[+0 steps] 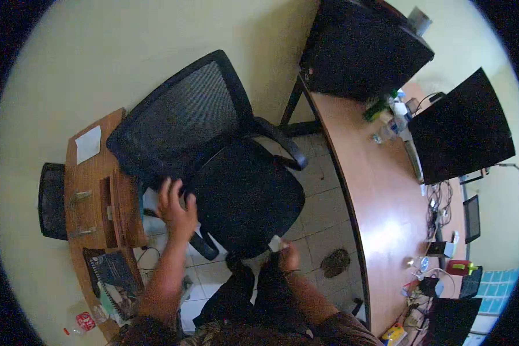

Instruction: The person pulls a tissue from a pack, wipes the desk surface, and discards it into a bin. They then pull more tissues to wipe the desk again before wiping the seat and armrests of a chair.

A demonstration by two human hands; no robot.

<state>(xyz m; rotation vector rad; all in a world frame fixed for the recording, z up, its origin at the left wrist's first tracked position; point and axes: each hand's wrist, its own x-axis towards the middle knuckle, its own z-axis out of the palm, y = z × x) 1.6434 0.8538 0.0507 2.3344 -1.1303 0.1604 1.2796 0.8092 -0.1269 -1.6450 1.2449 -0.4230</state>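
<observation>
A black office chair with a mesh backrest and a dark padded seat stands in front of me. My left hand is at the chair's left side, near the lower edge of the backrest, with its fingers apart and nothing in them. Whether it touches the chair I cannot tell. Closed around a small white cloth or tissue, my right hand is by the front edge of the seat. Only part of the white piece shows beyond the fingers.
On the right, a long desk carries monitors, cables and bottles. A wooden desk with papers and a spiral notebook stands left. A brown shoe or slipper lies on the tiled floor.
</observation>
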